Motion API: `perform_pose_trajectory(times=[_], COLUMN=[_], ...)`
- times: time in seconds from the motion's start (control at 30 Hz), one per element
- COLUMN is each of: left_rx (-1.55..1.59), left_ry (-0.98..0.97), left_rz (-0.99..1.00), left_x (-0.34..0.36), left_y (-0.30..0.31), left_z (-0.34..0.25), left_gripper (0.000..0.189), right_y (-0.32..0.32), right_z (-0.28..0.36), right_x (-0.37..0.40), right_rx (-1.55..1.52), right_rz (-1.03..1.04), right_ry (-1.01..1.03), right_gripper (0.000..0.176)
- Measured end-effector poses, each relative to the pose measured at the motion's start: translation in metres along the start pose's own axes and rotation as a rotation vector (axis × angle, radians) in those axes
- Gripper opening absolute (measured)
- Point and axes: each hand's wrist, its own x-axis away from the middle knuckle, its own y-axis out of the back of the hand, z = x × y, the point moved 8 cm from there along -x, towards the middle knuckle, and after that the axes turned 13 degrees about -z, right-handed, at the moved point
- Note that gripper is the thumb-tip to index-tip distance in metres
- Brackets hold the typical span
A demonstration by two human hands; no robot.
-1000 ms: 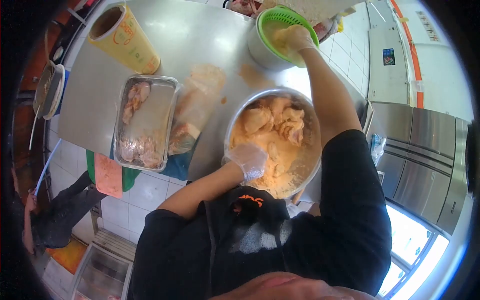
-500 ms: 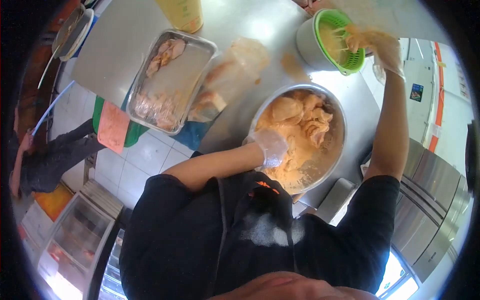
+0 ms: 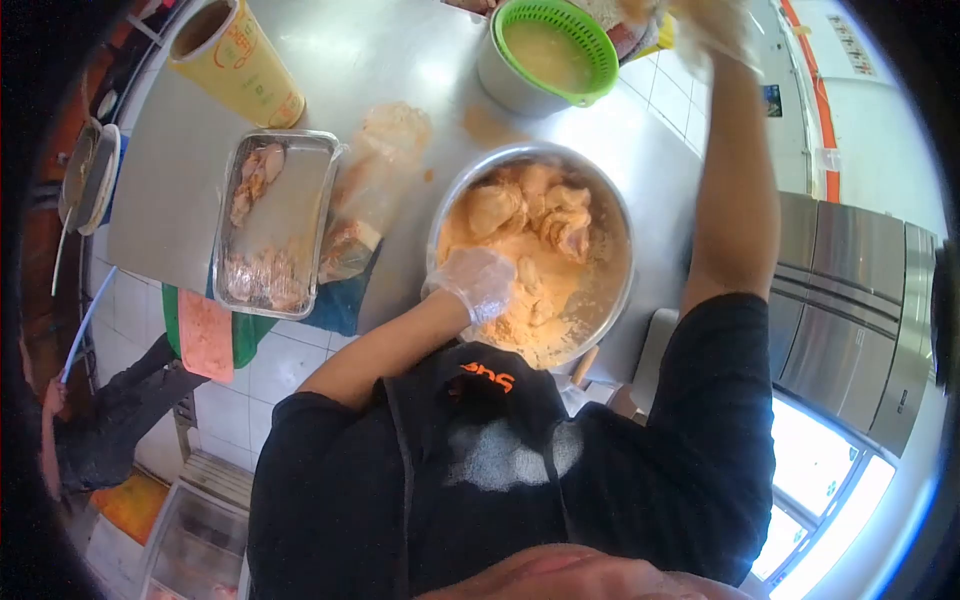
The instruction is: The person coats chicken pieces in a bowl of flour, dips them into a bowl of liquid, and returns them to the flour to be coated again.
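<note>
My left hand (image 3: 476, 283), in a clear plastic glove, reaches over the near left rim of a large metal bowl (image 3: 620, 285). Its fingers touch orange batter, and I cannot make out whether they hold anything. Pieces of battered meat (image 3: 540, 208) lie at the far side of the bowl. My right hand (image 3: 715, 30), gloved and blurred, is raised at the top right edge of the view, beyond a green basket (image 3: 602, 55) set in a grey bucket (image 3: 515, 88). Pale liquid shows inside the basket.
A metal tray (image 3: 326, 200) with meat and clear wrap stands left on the steel table (image 3: 170, 190). A plastic bag (image 3: 375, 170) lies beside it, and a yellow container (image 3: 250, 75) stands behind. Another person's legs (image 3: 115, 420) are at the left.
My right hand has moved up and away from the green basket, where coated food hung from it. The view has shifted, so table items appear further left. My left hand remains in the bowl.
</note>
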Motion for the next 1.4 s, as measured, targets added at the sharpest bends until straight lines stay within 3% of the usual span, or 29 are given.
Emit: perform_pose_trajectory(times=[0.03, 0.07, 0.1, 0.17, 0.2, 0.27, 0.3, 0.37, 0.4, 0.47, 0.5, 0.53, 0.57, 0.63, 0.7, 0.77, 0.8, 0.87, 0.9, 0.97, 1.03, 1.07, 1.1, 1.17, 1.27, 1.4], left_rx=[-0.03, -0.057, -0.055, -0.053, -0.041, -0.176, -0.165, -0.098, -0.09, 0.0, -0.003, -0.097, -0.19, -0.253, -0.32, -0.325, -0.332, -0.346, -0.356, -0.387, -0.415, -0.432, -0.44, -0.53, -0.548, -0.627], left_ry=[-0.031, -0.067, -0.082, 0.012, -0.002, -0.078, -0.086, -0.045, -0.052, -0.149, -0.153, -0.14, -0.126, -0.113, -0.102, -0.054, -0.058, 0.04, 0.041, -0.045, 0.023, 0.093, 0.093, 0.06, 0.167, 0.063], left_rz=[-0.03, -0.061, -0.046, -0.301, -0.267, -0.515, -0.486, -0.56, -0.531, -0.696, -0.668, -0.57, -0.472, -0.32, -0.186, -0.126, -0.116, 0.032, 0.036, 0.092, 0.174, 0.252, 0.256, 0.17, 0.21, 0.151], left_x=[-0.003, -0.006, -0.005, -0.001, 0.002, 0.009, 0.012, 0.017, 0.016, 0.02, 0.019, 0.015, 0.012, 0.008, 0.009, 0.009, 0.009, 0.01, 0.008, 0.004, 0.002, 0.005, 0.003, -0.006, -0.003, -0.006], left_y=[-0.006, -0.01, -0.009, 0.027, 0.027, 0.053, 0.059, 0.077, 0.067, 0.065, 0.064, 0.062, 0.059, 0.043, 0.031, 0.029, 0.032, 0.029, 0.024, 0.005, 0.015, 0.016, 0.009, 0.005, 0.018, 0.014], left_z=[0.003, 0.002, -0.002, -0.003, -0.007, -0.016, -0.019, -0.022, -0.017, -0.005, -0.004, -0.004, -0.002, 0.005, 0.007, 0.008, 0.002, 0.0, 0.004, 0.012, -0.005, -0.008, -0.002, 0.002, -0.006, 0.004], left_gripper=[0.022, 0.022, 0.022, 0.028, 0.028, 0.039, 0.039, 0.043, 0.043, 0.033, 0.033, 0.027, 0.022, 0.022, 0.022, 0.028, 0.028, 0.032, 0.032, 0.032, 0.031, 0.03, 0.03, 0.029, 0.029, 0.031], right_y=[-0.047, -0.071, -0.062, -0.083, -0.068, -0.016, 0.001, 0.02, 0.023, 0.036, 0.038, 0.037, 0.039, 0.032, 0.021, -0.002, -0.002, 0.016, 0.012, -0.015, -0.035, -0.043, -0.051, -0.07, -0.074, -0.065], right_z=[-0.091, -0.095, -0.067, -0.018, -0.008, 0.007, 0.026, 0.043, 0.04, 0.041, 0.039, 0.034, 0.033, 0.03, 0.024, -0.016, -0.017, 0.002, 0.007, 0.031, 0.055, 0.061, 0.063, 0.068, 0.065, 0.045], right_x=[-0.007, 0.005, 0.028, 0.06, 0.077, 0.097, 0.115, 0.151, 0.164, 0.197, 0.214, 0.232, 0.249, 0.299, 0.332, 0.392, 0.412, 0.412, 0.421, 0.442, 0.467, 0.475, 0.48, 0.495, 0.489, 0.492], right_rx=[-0.284, -0.204, -0.117, 0.948, 0.954, -0.075, -0.069, -0.303, -0.311, -0.279, -0.248, -0.473, -0.482, -0.334, -0.076, 0.187, 0.179, 0.02, 0.013, -0.08, -0.07, 0.051, 0.042, 0.203, 0.214, 0.18], right_rz=[-0.12, -0.11, -0.155, 0.12, 0.151, 0.04, 0.05, 0.154, 0.23, 0.262, 0.293, 0.341, 0.334, 0.549, 0.64, 0.801, 0.798, 0.397, 0.391, 0.583, 0.816, 1.02, 1.015, 1.136, 1.068, 0.94], right_ry=[0.017, 0.232, 0.084, 0.609, 0.583, -0.059, -0.089, -0.398, -0.407, -0.499, -0.561, -0.46, -0.485, -0.629, -0.381, -0.536, -0.546, -0.329, -0.333, -0.319, -0.361, -0.53, -0.533, -0.237, -0.155, -0.185], right_gripper=[0.008, 0.01, 0.015, 0.016, 0.016, 0.016, 0.016, 0.018, 0.019, 0.017, 0.014, 0.009, 0.009, 0.008, 0.009, 0.022, 0.022, 0.025, 0.025, 0.028, 0.027, 0.022, 0.022, 0.024, 0.031, 0.039])
